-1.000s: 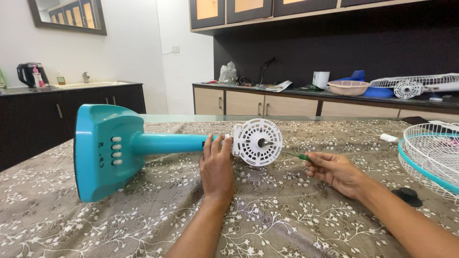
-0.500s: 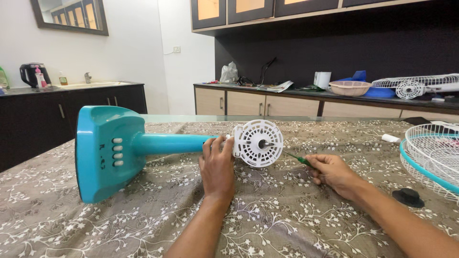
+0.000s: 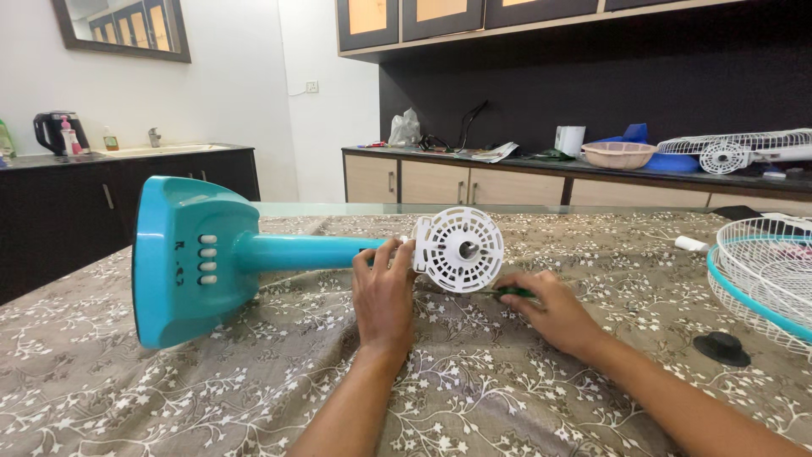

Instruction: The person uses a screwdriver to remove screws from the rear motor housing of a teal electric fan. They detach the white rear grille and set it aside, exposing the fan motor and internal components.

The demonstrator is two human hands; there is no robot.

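Teal fan stand (image 3: 254, 254) lying on its side, centre-left of frame, on the patterned tablecloth (image 3: 474, 372).
My left hand (image 3: 382, 292) wraps its neck beside the white motor housing (image 3: 459, 250); my right hand (image 3: 541, 309) (centre-right) closes over a green-handled screwdriver (image 3: 512, 292).

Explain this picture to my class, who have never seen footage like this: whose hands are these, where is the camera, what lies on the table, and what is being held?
The picture comes from a camera worn on a person's head, looking down and forward, so the two bare arms reaching in from the bottom are that person's own. No machine is involved. A turquoise table fan lies on its side on a table covered with a flowered cloth. The left hand grips the fan's neck, just behind the white round motor housing. The right hand rests low on the cloth beside the housing, closed around a green-handled screwdriver. At the right edge lie a white wire fan guard and a small black cap.
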